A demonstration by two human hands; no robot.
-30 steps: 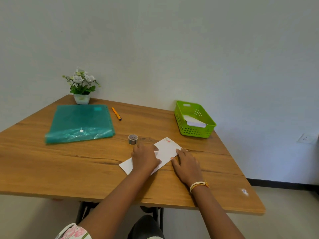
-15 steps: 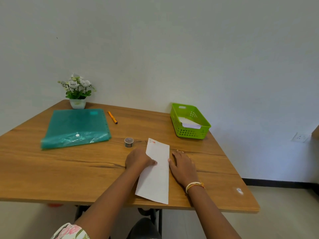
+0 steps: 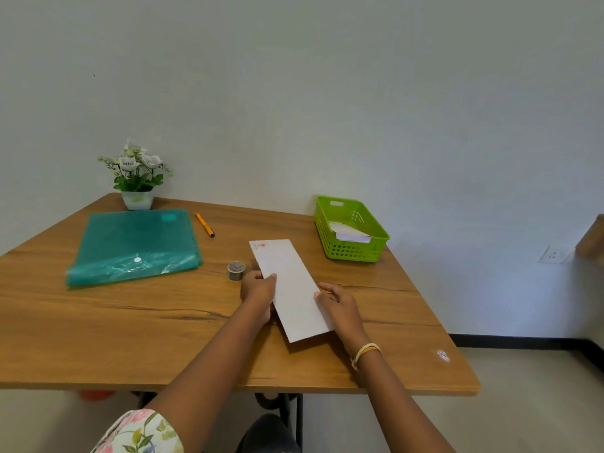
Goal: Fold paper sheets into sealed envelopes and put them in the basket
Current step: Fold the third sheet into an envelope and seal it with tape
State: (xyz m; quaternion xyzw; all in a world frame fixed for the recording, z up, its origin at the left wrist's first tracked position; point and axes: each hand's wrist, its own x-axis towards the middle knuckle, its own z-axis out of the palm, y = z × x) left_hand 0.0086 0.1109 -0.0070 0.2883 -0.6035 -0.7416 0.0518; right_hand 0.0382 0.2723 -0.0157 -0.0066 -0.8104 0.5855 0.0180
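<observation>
A wooden table [image 3: 98, 338] with dark grain lines stands against a plain pale wall [image 3: 294, 93]; a dark skirting runs along the floor at the right, near a wall socket [image 3: 553, 255]. On the table the folded white paper sheet [image 3: 291, 289] lies lengthwise away from the person, its near end towards the table edge. The left hand [image 3: 258, 289] grips its left edge, thumb on top; the right hand [image 3: 340, 305] holds the right edge with fingers curled. A tape roll [image 3: 236, 270] sits just beside the left hand. Farther back lie a teal plastic folder [image 3: 134, 245], an orange pen [image 3: 204, 224], a potted flower plant [image 3: 135, 178], and at the right a green basket [image 3: 353, 253] holding white paper
</observation>
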